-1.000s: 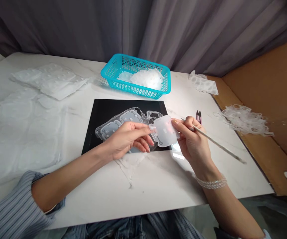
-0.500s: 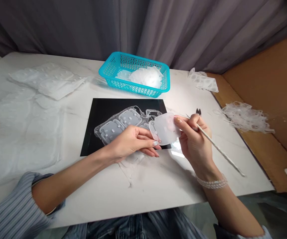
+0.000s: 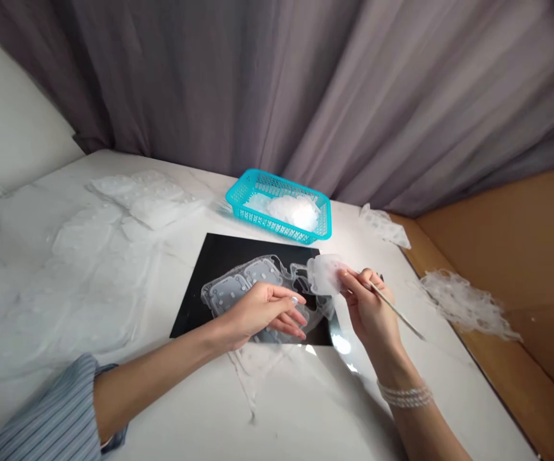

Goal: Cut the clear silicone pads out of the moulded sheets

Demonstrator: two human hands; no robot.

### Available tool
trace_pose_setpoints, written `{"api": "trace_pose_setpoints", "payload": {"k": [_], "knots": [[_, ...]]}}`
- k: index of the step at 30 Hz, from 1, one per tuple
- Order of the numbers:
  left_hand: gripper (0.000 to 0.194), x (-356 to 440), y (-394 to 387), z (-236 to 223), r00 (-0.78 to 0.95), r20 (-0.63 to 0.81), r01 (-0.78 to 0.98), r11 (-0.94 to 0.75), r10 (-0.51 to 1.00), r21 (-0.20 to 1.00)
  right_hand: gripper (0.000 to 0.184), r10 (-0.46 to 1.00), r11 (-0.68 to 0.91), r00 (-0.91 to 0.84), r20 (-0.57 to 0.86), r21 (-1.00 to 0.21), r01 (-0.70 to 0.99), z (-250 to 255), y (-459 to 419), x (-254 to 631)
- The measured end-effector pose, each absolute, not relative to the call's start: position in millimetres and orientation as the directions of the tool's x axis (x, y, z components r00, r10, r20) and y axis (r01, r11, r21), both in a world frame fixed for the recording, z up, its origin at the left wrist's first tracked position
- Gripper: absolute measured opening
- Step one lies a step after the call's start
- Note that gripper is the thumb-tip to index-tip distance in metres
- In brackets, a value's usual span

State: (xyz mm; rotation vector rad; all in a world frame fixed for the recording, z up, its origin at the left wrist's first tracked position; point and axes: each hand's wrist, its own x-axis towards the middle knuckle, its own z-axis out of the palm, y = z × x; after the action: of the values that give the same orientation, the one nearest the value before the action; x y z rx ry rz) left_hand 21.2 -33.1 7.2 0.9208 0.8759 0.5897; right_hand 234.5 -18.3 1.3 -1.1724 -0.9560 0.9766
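My right hand (image 3: 367,301) pinches a translucent, rounded-square silicone-like piece (image 3: 323,275) between thumb and fingers. The same hand also holds a thin light stick (image 3: 399,314), which points down to the right. My left hand (image 3: 269,310) hovers over the black mat (image 3: 193,314), fingers extended and apart, with nothing in it. Under and beside that hand lies a clear moulded sheet (image 3: 228,291) with rounded panels and small raised dots. Thin clear strips of the sheet trail across the mat and over its front edge. My left hand partly hides the sheet.
A turquoise basket (image 3: 277,225) behind the mat holds a pile of translucent pieces (image 3: 296,211). Stacked clear sheets (image 3: 104,275) cover the left side. At right are a tangle of clear scraps (image 3: 464,301), a clear strip (image 3: 385,227) and a cardboard box (image 3: 512,256). A grey curtain (image 3: 277,96) hangs behind.
My left hand has let go of the translucent piece, and my right hand has drawn it away, up and to the right relative to the mat. The camera view has tilted up.
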Motion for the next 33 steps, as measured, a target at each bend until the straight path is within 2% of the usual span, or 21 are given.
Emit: {"api": "trace_pose_setpoints", "payload": {"k": [2, 4, 6, 8, 10, 12, 14, 17, 19, 21, 26, 29, 33], "knots": [[0.028, 20.1, -33.4, 7.1, 0.521, -0.382, -0.077, 0.488, 0.763, 0.869, 0.047, 0.863, 0.28, 0.388, 0.323, -0.946, 0.164, 11.8, 15.6, 239.4], [0.027, 21.0, -35.2, 5.4, 0.543, -0.355, -0.089, 0.472, 0.761, 0.877, 0.043, 0.738, 0.396, 0.382, 0.557, -0.815, 0.423, 25.5, 56.6, 234.3], [0.027, 23.0, -38.0, 4.3, 0.587, -0.314, -0.086, 0.443, 0.746, 0.892, 0.038, 0.702, 0.446, 0.338, 0.627, -0.757, 0.478, 36.5, 98.0, 216.8], [0.03, 23.7, -41.3, 6.2, 0.631, -0.285, -0.024, 0.385, 0.722, 0.922, 0.035, 0.732, 0.475, 0.236, 0.639, -0.728, 0.495, 41.0, 132.3, 190.3], [0.03, 20.9, -45.4, 11.4, 0.646, -0.219, 0.107, 0.197, 0.731, 0.975, 0.031, 0.772, 0.487, 0.126, 0.623, -0.708, 0.511, 40.3, 154.0, 163.2], [0.027, 15.0, -50.4, 17.0, 0.657, -0.081, 0.261, -0.126, 0.749, 0.957, 0.028, 0.797, 0.48, 0.065, 0.601, -0.694, 0.537, 37.8, 160.5, 146.0], [0.024, 8.0, -55.7, 18.8, 0.693, 0.035, 0.402, -0.427, 0.72, 0.81, 0.028, 0.81, 0.445, 0.066, 0.583, -0.685, 0.577, 35.1, 152.5, 146.6], [0.024, 1.5, -61.6, 8.6, 0.727, 0.077, 0.555, -0.65, 0.682, 0.519, 0.033, 0.832, 0.333, 0.125, 0.54, -0.668, 0.665, 28.7, 120.9, 181.0], [0.029, 1.0, -62.5, -4.0, 0.708, 0.118, 0.624, -0.695, 0.696, 0.357, 0.035, 0.864, 0.234, 0.149, 0.481, -0.645, 0.727, 20.0, 93.0, 215.5], [0.034, 2.4, -61.1, -15.9, 0.682, 0.149, 0.668, -0.694, 0.716, 0.269, 0.034, 0.903, 0.133, 0.162, 0.398, -0.616, 0.776, 7.4, 65.4, 247.9], [0.039, 5.5, -56.3, -25.9, 0.679, 0.125, 0.692, -0.687, 0.724, 0.222, 0.026, 0.964, -0.007, 0.162, 0.212, -0.587, 0.81, -24.3, 26.5, 281.7], [0.041, 5.1, -56.1, -25.4, 0.685, 0.142, 0.688, -0.699, 0.714, 0.194, 0.025, 0.986, 0.029, 0.078, 0.145, -0.622, 0.782, -29.5, 23.9, 272.4], [0.042, 4.3, -54.5, -30.3, 0.685, 0.187, 0.677, -0.71, 0.704, 0.193, 0.033, 0.996, 0.085, -0.051, 0.07, -0.692, 0.717, -22.4, 15.4, 254.3]]}}
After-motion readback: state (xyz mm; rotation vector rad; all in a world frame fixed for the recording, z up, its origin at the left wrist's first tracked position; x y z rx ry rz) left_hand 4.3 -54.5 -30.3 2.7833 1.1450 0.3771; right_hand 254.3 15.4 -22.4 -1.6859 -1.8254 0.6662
